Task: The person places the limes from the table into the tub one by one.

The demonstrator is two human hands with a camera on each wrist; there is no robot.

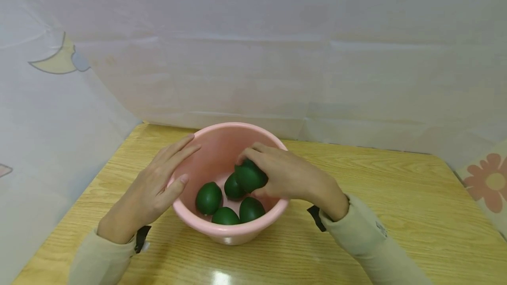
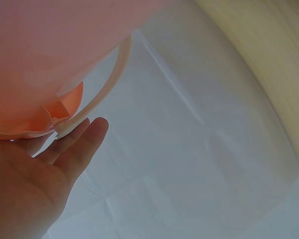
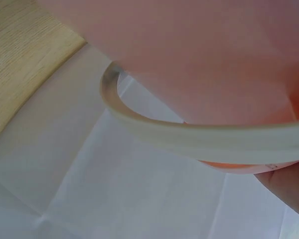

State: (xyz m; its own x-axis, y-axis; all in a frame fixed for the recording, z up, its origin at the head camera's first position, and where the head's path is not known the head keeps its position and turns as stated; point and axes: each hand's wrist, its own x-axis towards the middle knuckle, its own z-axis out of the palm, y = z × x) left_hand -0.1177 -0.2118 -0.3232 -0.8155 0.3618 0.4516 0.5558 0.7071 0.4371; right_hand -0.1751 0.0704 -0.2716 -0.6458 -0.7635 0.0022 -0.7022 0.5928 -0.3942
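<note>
A pink bucket [image 1: 227, 232] stands on the table with several dark green, egg-shaped fruits inside, one of them [image 1: 208, 198] at the left of its floor. Reaching over the right rim, my right hand [image 1: 283, 170] grips another dark green fruit [image 1: 250, 176], raised above the rest. My left hand [image 1: 156, 181] lies along the left rim with its fingers extended. In the left wrist view, that hand's fingers [image 2: 82, 149] are beside the rim and the pale handle [image 2: 107, 89]. Only a little of the right hand [image 3: 289, 186] shows in the right wrist view; its fruit is hidden there.
The wood-grain table [image 1: 380, 188] extends to both sides of the bucket. A pale sheet [image 1: 253, 56] hangs close behind the table, and another stretch with a moon print [image 1: 57, 61] is at the left. The bucket's handle [image 3: 189, 137] hangs loose outside the rim.
</note>
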